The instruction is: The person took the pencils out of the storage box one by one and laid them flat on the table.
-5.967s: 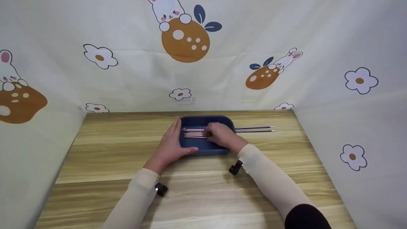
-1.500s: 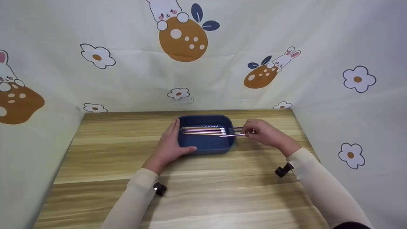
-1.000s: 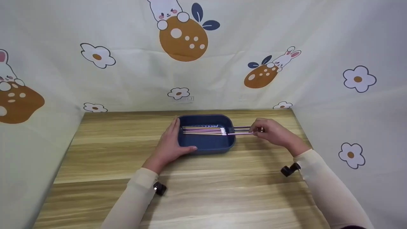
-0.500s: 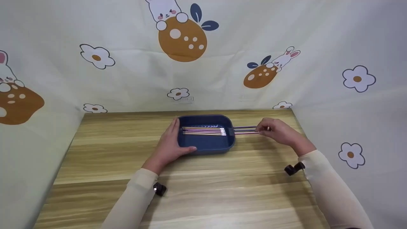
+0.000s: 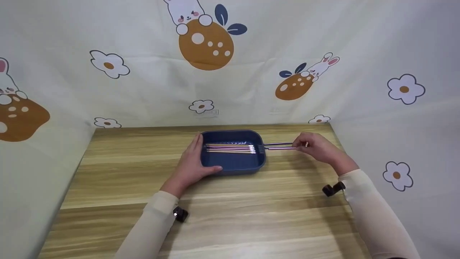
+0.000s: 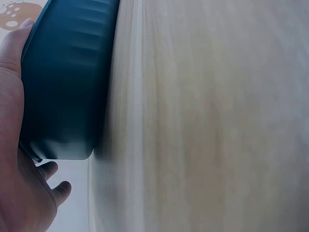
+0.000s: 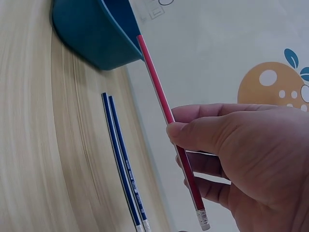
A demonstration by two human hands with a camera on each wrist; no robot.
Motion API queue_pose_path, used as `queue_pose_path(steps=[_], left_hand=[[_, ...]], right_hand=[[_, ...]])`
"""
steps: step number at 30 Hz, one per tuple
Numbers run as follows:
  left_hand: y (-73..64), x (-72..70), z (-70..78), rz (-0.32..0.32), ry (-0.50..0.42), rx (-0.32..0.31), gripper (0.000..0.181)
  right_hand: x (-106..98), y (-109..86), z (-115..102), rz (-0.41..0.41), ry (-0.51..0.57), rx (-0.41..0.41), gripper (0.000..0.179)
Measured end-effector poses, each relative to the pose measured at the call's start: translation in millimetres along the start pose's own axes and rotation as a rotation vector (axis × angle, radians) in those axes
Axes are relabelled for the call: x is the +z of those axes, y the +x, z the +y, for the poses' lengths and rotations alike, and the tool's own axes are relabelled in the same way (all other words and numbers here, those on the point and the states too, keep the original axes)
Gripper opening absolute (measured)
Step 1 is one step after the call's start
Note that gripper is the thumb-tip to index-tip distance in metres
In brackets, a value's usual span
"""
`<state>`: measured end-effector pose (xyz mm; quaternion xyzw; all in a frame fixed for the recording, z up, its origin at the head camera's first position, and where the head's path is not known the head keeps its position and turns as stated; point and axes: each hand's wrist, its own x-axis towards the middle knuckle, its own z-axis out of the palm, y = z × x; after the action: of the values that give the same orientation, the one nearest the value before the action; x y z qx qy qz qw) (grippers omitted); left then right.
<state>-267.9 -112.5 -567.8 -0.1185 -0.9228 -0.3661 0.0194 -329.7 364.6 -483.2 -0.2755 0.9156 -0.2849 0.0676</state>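
My left hand [image 5: 192,163] holds the left end of a dark blue plastic box [image 5: 233,163], thumb along the near rim. The left wrist view shows that thumb up against the box wall [image 6: 67,82], with other fingers beyond it. Inside the box lies a row of several pencils [image 5: 230,148], white ends to the right. To the right of the box, my right hand [image 5: 316,146] pinches a red pencil [image 7: 159,87] between thumb and fingers, its eraser end pointing back past the fingers. Two dark blue pencils [image 7: 120,164] lie side by side on the table below it.
The box stands near the back of a wood-grain table [image 5: 230,216]. A pale cloth [image 5: 143,90] printed with rabbits, oranges and flowers walls in the back and sides. A small black camera [image 5: 333,189] sits at each wrist.
Six seconds ago my right hand was inside the box among the pencils. It has since come out rightward with the red pencil, now over the blue ones. My left hand has stayed put.
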Motion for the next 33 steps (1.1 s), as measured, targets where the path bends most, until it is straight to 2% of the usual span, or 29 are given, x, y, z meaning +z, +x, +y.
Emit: queue_pose_path(steps=[6,13,25,33], left_hand=[[-0.1,-0.6,0.4,-0.004,0.000,-0.009,0.146],[-1.0,-0.7,2.0,-0.003,-0.002,-0.011,0.145],[0.6,0.1,0.3,0.001,0.009,-0.017,0.148],[0.0,0.0,0.3,-0.003,0.008,-0.017,0.147]], right_hand=[[3.6,1.1,5.5,0.011,-0.002,0.002,0.014],[12.1,2.4,15.0,0.030,0.009,-0.025,0.020],[28.0,9.4,27.1,0.077,0.011,-0.067,0.018],[36.2,10.2,35.7,0.092,0.011,-0.056,0.020]])
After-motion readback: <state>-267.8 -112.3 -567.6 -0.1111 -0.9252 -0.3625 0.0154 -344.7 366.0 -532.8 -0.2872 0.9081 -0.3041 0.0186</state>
